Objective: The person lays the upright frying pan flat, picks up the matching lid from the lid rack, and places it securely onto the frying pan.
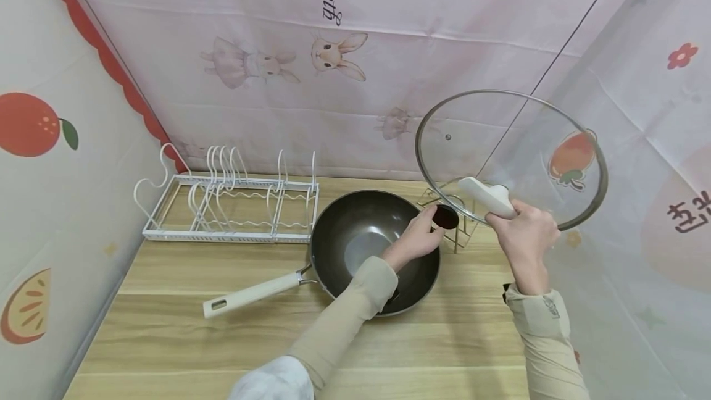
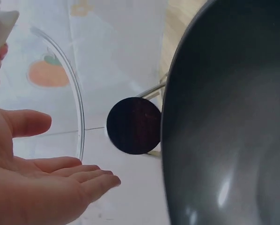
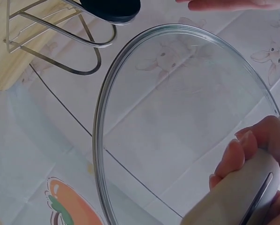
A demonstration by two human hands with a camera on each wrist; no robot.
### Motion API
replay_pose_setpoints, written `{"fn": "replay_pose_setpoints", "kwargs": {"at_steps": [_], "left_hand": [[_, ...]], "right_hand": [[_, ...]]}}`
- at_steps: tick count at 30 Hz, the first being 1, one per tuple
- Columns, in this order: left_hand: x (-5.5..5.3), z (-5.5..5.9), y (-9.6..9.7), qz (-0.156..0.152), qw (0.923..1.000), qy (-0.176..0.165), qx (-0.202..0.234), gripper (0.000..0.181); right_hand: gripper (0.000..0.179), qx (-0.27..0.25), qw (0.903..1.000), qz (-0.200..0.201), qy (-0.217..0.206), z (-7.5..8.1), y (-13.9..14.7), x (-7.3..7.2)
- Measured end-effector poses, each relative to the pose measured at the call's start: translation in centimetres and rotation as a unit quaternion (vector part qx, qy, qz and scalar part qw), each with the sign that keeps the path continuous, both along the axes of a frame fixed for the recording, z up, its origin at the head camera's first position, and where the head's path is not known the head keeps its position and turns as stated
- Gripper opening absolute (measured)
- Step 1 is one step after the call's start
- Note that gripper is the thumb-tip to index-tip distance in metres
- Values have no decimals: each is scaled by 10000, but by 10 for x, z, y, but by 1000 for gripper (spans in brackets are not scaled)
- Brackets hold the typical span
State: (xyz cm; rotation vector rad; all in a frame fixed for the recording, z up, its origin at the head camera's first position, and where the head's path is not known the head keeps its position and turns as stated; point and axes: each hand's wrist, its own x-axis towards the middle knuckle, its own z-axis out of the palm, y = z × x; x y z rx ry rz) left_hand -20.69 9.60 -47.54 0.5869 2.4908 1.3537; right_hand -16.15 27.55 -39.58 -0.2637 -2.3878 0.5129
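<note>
In the head view my right hand (image 1: 526, 234) grips the white handle (image 1: 489, 197) of a round glass lid (image 1: 598, 159) with a metal rim. The lid is held up on edge, tilted, at the right. My left hand (image 1: 415, 238) reaches over a dark wok (image 1: 355, 218) with a long cream handle. Its fingers are extended in the left wrist view, beside a dark round piece (image 2: 133, 125). That piece sits against a gold wire rack (image 3: 60, 29) in the right wrist view, with the left fingertips apart from it.
A white metal dish rack (image 1: 228, 236) with upright loops stands at the back left of the wooden table (image 1: 183, 357). Printed cloth walls (image 1: 389, 29) close off the back and both sides. The wok's handle (image 1: 252, 294) points to the front left.
</note>
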Motion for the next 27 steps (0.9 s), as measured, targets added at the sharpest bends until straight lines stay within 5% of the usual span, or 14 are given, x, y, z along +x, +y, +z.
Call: {"fn": "replay_pose_setpoints", "kwargs": {"at_steps": [6,11,14,20,23,27], "left_hand": [[12,5,-12,-349,9925,642,-976,65],[23,9,-24,-367,9712,1401,-1890,67],[30,8,-31,-290,9420,2256,-2468,67],[43,4,-45,-175,8608,3914,-3248,69],[50,3,-54,-77,8388,4269,-3379,69],[60,3,-69,59,8207,4577,-3419,69]], "right_hand": [[19,49,9999,15,99,7,-2,8],[17,43,9999,27,164,14,-2,14],[20,14,9998,42,174,18,-3,19],[23,-7,10000,58,52,27,-3,29],[23,74,10000,52,-41,31,-3,33],[25,180,9997,135,-44,35,-3,38]]}}
